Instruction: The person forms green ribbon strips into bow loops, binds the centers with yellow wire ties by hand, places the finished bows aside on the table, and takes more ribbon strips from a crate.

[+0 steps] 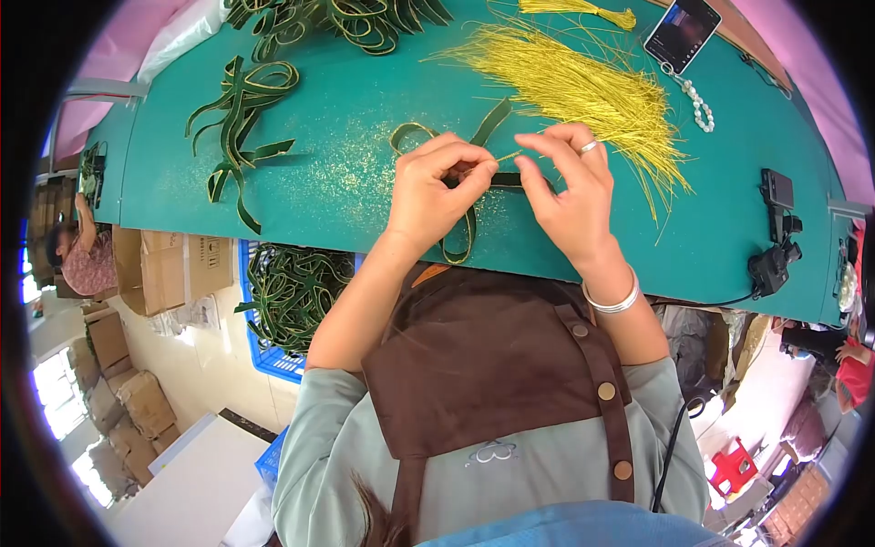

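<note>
Currently the left hand [437, 187] pinches a gold tie [507, 157] at the middle of a looped green ribbon [493, 122], over the teal table [725, 178] — the right hand [574, 187], thumb and forefinger parted, hovers beside the tie's end, contact unclear — gold strands [583, 87] beyond.

A phone [683, 35] with a beaded strap [700, 108] lay by the far edge of the desk [729, 191]; a black device [770, 269] occupied its near right corner.

Pale floor [214, 365] is stretching below the green table [337, 100]. Off the table's left side, boxes [144, 410] are lying piled and windows [59, 392] are glowing; off its right, a red stool [732, 469] is standing.
</note>
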